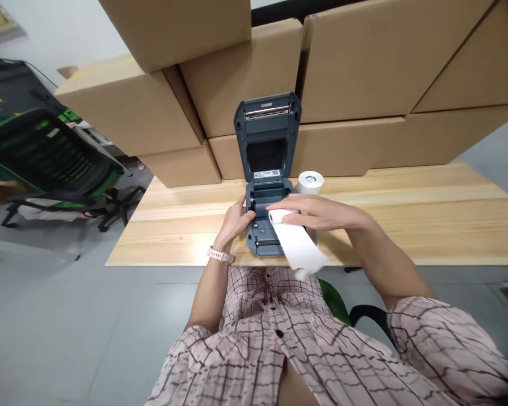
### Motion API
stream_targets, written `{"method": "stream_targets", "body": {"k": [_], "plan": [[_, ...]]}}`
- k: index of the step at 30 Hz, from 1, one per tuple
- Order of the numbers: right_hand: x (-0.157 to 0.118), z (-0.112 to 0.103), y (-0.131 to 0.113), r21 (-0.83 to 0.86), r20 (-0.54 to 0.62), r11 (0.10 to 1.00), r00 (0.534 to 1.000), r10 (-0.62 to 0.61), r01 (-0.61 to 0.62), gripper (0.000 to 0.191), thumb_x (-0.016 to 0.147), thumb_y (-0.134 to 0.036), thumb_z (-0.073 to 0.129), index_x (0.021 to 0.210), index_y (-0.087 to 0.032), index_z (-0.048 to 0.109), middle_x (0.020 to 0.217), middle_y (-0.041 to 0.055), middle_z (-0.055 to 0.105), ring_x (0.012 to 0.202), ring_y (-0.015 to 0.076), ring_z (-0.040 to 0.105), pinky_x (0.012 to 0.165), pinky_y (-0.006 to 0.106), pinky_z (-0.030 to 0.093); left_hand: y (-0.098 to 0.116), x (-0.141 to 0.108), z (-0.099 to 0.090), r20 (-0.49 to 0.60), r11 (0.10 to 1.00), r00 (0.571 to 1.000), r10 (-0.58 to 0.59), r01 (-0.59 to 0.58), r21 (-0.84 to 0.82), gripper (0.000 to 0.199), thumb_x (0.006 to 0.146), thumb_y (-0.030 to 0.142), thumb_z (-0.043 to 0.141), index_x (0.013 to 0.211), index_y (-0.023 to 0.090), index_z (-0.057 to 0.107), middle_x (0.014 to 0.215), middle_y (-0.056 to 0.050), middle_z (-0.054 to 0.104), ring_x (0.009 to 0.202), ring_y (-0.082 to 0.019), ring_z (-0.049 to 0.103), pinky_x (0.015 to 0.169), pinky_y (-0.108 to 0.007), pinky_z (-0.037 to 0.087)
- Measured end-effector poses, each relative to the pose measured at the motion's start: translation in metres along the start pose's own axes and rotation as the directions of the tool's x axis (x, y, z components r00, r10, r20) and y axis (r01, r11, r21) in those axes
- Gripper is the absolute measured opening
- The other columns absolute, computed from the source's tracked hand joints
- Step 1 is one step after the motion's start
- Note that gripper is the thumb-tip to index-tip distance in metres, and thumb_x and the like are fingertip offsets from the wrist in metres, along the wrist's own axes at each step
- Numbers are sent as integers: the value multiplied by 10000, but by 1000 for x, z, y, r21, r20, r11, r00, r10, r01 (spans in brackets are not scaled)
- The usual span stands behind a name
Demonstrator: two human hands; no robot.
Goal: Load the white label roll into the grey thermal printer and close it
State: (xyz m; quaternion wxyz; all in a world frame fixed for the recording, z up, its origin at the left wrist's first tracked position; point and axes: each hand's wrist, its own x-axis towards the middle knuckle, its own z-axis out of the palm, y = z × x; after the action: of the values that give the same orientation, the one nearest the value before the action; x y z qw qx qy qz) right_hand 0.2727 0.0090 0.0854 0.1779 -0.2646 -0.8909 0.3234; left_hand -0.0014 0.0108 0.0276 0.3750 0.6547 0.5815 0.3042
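Note:
A dark grey printer (266, 184) stands on the wooden table with its lid raised upright. My left hand (236, 219) grips the printer's left side, thumb on the rim and the other fingers partly hidden. Over the right part of the open bay, my right hand (317, 212) holds a small white paper roll (281, 216) between thumb and fingers. A loose strip of paper hangs from the roll past the table's front edge. Behind my right hand, a larger white roll (310, 181) stands upright beside the printer.
Cardboard boxes (355, 67) are stacked along the back of the wooden table (169, 225). At the left are a black and green office chair (46, 152) and part of another person at the frame's edge.

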Motion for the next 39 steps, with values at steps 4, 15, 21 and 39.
{"method": "stream_targets", "body": {"k": [4,15,21,39], "plan": [[35,38,5,-283,-52,955,995,81,-93,502,1096,-476,398,1444,-233,665,1200,134,759,1092,320,651,995,516,503,-3,-2,4,-33,1000,999,-8,8,1,716,801,225,561,1514,160,576,619,49,534,588,-154,466,616,-274,337],[29,60,5,-328,-173,944,984,-29,-30,435,1097,-307,419,1462,-264,651,1400,117,678,1274,305,584,1089,545,521,-10,-6,14,-146,1000,989,-11,10,-8,620,839,364,626,1422,155,643,847,-26,648,779,-197,556,698,-288,404],[13,62,-15,-326,-191,945,980,-47,-19,390,1107,-262,419,1230,-262,790,1293,125,738,1180,292,669,964,489,604,-11,-5,15,-138,998,990,40,-45,-38,558,828,299,586,1363,162,669,869,-28,664,758,-184,533,712,-287,421],[-31,96,-29,-406,-145,911,989,11,-69,756,924,-305,790,1609,-275,471,1732,152,397,1624,356,350,1301,656,305,-5,-8,18,-162,999,986,30,-34,-22,530,877,255,611,1393,145,661,1207,-133,684,1005,-230,635,963,-367,504]]}}
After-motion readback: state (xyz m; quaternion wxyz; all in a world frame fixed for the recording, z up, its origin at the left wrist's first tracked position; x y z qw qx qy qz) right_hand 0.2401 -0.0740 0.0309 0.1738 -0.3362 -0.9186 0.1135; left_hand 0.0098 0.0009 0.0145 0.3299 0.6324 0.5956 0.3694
